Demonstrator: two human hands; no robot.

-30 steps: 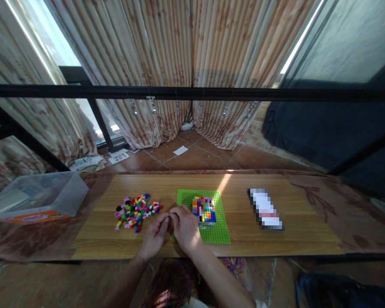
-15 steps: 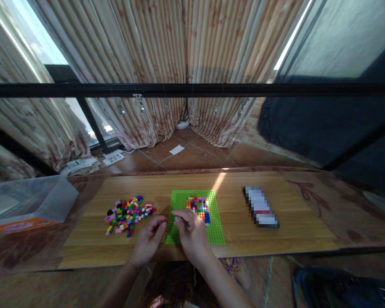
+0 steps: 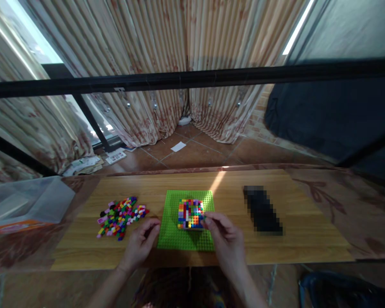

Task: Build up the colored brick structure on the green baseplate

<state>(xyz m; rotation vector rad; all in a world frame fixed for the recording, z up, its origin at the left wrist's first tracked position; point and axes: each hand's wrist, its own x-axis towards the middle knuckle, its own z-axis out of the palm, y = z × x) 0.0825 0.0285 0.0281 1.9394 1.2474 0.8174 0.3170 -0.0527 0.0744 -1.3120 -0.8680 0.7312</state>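
Observation:
A green studded baseplate (image 3: pixel 170 237) lies on the wooden board, bearing a low block of many-coloured toy bricks (image 3: pixel 190 214). My right hand (image 3: pixel 227 237) is at the block's right side, thumb and forefinger pinched together; whatever lies between the fingertips is too small to make out. Beside the plate's left edge is my left hand (image 3: pixel 141 241), its fingers curled and the thumb against the forefinger. Anything inside that pinch is hidden. To the left of it spreads a loose pile of small coloured bricks (image 3: pixel 120 217).
A clear plastic box (image 3: pixel 32 199) with an orange label stands at the far left. A dark phone (image 3: pixel 263 209), blurred into blocks, lies on the board (image 3: pixel 308 231) to the right. Beyond the table a black bar (image 3: pixel 167 80) crosses in front of curtains.
My right hand has moved right, from over the plate's left part to the brick block's right side, uncovering the block. My left hand stays left of the plate. The phone screen has gone dark.

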